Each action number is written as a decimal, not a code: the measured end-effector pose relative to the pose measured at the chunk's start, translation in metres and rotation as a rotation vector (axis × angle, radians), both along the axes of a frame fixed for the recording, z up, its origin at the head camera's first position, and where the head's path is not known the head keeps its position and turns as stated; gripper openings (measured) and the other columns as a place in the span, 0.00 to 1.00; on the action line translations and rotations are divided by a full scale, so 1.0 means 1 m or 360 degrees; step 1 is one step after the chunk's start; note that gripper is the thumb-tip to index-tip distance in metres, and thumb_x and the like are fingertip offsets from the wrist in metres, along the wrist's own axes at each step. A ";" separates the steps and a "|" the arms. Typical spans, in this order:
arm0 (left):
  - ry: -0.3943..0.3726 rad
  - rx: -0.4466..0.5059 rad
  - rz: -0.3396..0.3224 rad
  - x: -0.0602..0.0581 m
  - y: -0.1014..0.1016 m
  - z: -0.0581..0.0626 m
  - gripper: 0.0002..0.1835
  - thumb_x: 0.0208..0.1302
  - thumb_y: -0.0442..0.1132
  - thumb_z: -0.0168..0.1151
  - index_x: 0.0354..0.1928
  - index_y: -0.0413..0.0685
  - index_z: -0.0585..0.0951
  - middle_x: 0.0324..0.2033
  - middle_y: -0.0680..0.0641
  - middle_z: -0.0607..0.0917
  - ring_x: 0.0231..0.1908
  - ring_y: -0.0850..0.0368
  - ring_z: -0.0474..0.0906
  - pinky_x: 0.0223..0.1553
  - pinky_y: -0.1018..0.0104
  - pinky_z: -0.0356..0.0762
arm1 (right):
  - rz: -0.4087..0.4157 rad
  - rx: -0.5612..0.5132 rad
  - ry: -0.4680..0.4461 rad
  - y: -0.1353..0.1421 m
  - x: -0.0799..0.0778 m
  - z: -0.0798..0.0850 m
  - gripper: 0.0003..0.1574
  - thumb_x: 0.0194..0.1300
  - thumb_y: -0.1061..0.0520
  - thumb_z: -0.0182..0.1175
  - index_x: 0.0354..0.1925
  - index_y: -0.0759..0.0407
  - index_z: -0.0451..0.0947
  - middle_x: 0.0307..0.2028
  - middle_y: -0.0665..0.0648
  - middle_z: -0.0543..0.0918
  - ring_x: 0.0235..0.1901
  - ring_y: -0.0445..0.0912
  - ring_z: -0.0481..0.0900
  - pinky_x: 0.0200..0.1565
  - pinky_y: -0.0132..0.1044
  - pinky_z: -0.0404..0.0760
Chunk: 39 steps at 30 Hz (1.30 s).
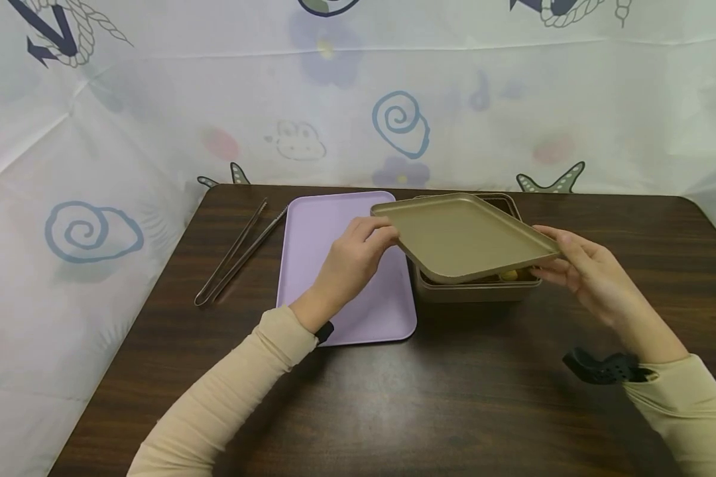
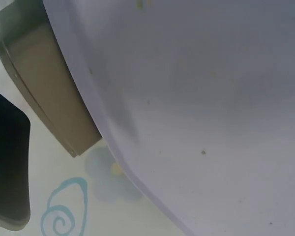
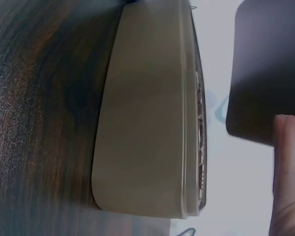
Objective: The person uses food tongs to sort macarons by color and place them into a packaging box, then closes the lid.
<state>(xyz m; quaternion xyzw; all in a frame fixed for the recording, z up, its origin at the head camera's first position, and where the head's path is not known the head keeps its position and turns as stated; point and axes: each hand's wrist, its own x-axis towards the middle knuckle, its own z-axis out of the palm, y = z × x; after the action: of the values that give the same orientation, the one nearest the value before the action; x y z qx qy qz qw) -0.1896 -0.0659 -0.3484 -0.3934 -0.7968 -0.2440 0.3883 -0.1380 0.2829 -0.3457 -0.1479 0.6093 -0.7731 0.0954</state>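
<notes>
A flat gold-brown lid (image 1: 465, 238) is held tilted above a matching box (image 1: 477, 293). My left hand (image 1: 352, 258) pinches the lid's left corner, over the purple tray (image 1: 322, 222). The right hand (image 1: 591, 278) grips its right corner, thumb on top and fingers beneath. Under the lid's front edge a small yellow item (image 1: 509, 275) shows inside the box; most of the contents are hidden. In the right wrist view, a finger (image 3: 287, 147) touches the lid (image 3: 270, 64), which is apart from the box (image 3: 142, 113).
Metal tongs (image 1: 247, 257) lie on the dark wooden table (image 1: 394, 404), left of the tray. The tray lies close against the box's left side. A patterned white curtain (image 1: 346, 119) hangs behind the table.
</notes>
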 end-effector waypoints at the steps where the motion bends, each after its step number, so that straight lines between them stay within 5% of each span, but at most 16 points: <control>1: -0.0012 0.0040 -0.0006 -0.001 -0.001 0.001 0.05 0.60 0.33 0.63 0.37 0.45 0.80 0.38 0.46 0.82 0.39 0.51 0.78 0.40 0.62 0.81 | -0.0012 0.0022 0.0050 -0.002 0.001 0.000 0.24 0.75 0.56 0.40 0.65 0.54 0.68 0.55 0.47 0.79 0.52 0.39 0.81 0.49 0.31 0.81; 8: -0.0144 0.0249 -0.0019 -0.002 -0.006 0.008 0.08 0.58 0.31 0.63 0.40 0.40 0.79 0.39 0.43 0.83 0.42 0.48 0.78 0.46 0.62 0.78 | -0.0143 0.0129 0.0156 -0.012 0.001 0.005 0.34 0.66 0.72 0.51 0.68 0.53 0.65 0.48 0.48 0.81 0.46 0.36 0.82 0.47 0.26 0.80; 18: -0.0638 0.0597 -0.0212 0.001 -0.006 0.013 0.10 0.60 0.28 0.61 0.42 0.31 0.75 0.39 0.36 0.80 0.44 0.45 0.81 0.49 0.66 0.81 | -0.0338 0.0399 0.0312 -0.031 -0.007 0.003 0.30 0.66 0.67 0.55 0.64 0.51 0.68 0.58 0.38 0.75 0.58 0.28 0.71 0.48 0.20 0.76; 25: -0.0825 0.0717 -0.0157 0.002 -0.005 0.017 0.12 0.60 0.28 0.61 0.44 0.31 0.75 0.40 0.35 0.81 0.44 0.44 0.81 0.45 0.59 0.83 | -0.0483 0.0413 0.0404 -0.040 -0.008 0.005 0.25 0.67 0.68 0.53 0.59 0.50 0.70 0.53 0.41 0.78 0.54 0.30 0.74 0.47 0.19 0.76; 33: -0.0967 0.0775 -0.0185 0.006 0.002 0.023 0.13 0.60 0.29 0.62 0.47 0.33 0.76 0.42 0.36 0.82 0.45 0.45 0.82 0.42 0.58 0.83 | -0.0681 0.0192 0.0519 -0.049 -0.010 0.008 0.24 0.64 0.72 0.54 0.55 0.52 0.73 0.46 0.47 0.80 0.48 0.36 0.80 0.45 0.22 0.78; 39: -0.1072 0.0883 -0.0148 0.008 0.012 0.032 0.16 0.61 0.32 0.63 0.51 0.36 0.76 0.43 0.38 0.82 0.43 0.47 0.82 0.44 0.57 0.82 | -0.0710 -0.0080 0.0643 -0.049 -0.013 0.012 0.17 0.63 0.72 0.54 0.47 0.58 0.75 0.42 0.51 0.79 0.43 0.41 0.81 0.45 0.25 0.78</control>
<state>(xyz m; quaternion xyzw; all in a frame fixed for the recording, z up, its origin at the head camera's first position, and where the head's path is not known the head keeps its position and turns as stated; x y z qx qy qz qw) -0.1815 -0.0535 -0.3167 -0.2081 -0.7647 -0.5807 0.1864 -0.1513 0.2336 -0.3333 -0.1633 0.6142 -0.7448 -0.2036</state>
